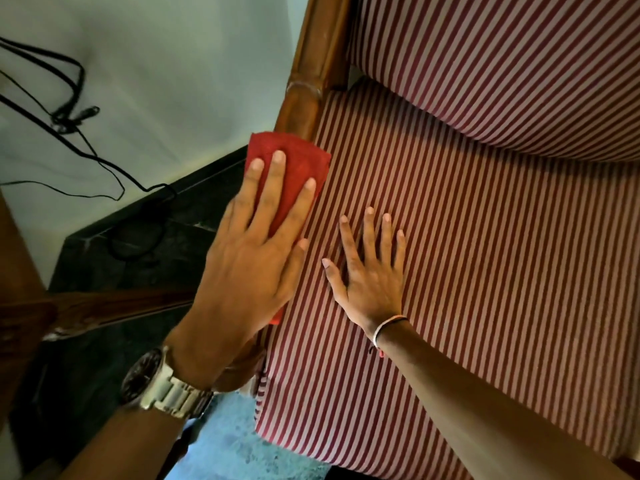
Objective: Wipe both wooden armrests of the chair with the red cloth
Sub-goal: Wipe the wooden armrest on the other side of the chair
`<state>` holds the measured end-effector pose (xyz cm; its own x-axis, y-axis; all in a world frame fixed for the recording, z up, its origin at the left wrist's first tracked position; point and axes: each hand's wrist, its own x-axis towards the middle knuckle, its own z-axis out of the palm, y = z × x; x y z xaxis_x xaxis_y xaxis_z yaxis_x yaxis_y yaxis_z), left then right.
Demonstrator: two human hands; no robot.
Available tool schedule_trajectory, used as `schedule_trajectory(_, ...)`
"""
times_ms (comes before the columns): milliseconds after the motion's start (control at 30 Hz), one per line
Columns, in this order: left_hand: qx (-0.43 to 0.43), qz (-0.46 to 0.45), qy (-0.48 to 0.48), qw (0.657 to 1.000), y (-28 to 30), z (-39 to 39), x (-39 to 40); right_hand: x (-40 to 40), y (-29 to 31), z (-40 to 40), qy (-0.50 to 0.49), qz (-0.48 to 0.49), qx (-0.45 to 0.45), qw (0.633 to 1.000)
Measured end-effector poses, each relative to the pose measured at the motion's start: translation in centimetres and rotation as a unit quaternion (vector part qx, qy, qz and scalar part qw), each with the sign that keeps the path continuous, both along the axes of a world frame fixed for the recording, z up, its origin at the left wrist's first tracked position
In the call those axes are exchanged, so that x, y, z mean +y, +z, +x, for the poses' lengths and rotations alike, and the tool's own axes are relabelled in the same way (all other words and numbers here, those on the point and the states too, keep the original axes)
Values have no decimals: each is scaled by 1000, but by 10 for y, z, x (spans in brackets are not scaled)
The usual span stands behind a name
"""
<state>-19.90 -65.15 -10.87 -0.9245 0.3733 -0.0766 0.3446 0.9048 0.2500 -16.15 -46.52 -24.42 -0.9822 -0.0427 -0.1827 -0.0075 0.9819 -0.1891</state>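
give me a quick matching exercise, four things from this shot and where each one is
Things:
1. red cloth
2. right hand
3. wristwatch
4. black cables

Places:
A. against the pale wall
B. flat on the striped seat cushion
C. on the left wrist
D. pressed on the wooden armrest under the left hand

Pairs: 1-D, 2-B, 3-C, 4-A

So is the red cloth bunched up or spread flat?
Spread flat: the red cloth lies smooth under the left hand's open fingers on the wooden armrest.
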Motion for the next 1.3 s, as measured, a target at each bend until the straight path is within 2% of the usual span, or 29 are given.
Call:
schedule_trajectory(67,-45,102,13,994,6,0,-3,-5,15,-5,-28,-39,-25,999)
schedule_trajectory(133,-80,221,101,967,11,3,-14,-15,37,-15,-98,-145,-32,984)
schedule_trajectory(167,-70,254,148,953,12,7,-22,-19,50,-22,-143,-235,-26,961)
schedule_trajectory(200,-55,263,184,946,13,12,-30,-24,64,-29,-188,-343,-20,920)
schedule_trajectory(267,-55,253,215,942,13,24,-42,-33,89,-44,-238,-526,-21,816)
schedule_trajectory(333,-97,260,247,928,12,36,-48,-42,106,-59,-237,-607,-44,757)
schedule_trajectory(433,-120,284,301,902,10,42,-47,-56,118,-74,-250,-651,-74,713)
schedule_trajectory(633,-90,278,337,895,14,41,-40,-61,120,-76,-293,-664,-65,685)
schedule_trajectory(867,-58,226,341,911,19,49,-31,-48,117,-65,-293,-655,-51,694)
schedule_trajectory(1000,-39,178,327,927,23,61,-6,-25,112,-49,-297,-631,-32,716)
schedule_trajectory(1300,-77,260,292,917,51,100,130,106,145,-16,-306,-623,36,719)
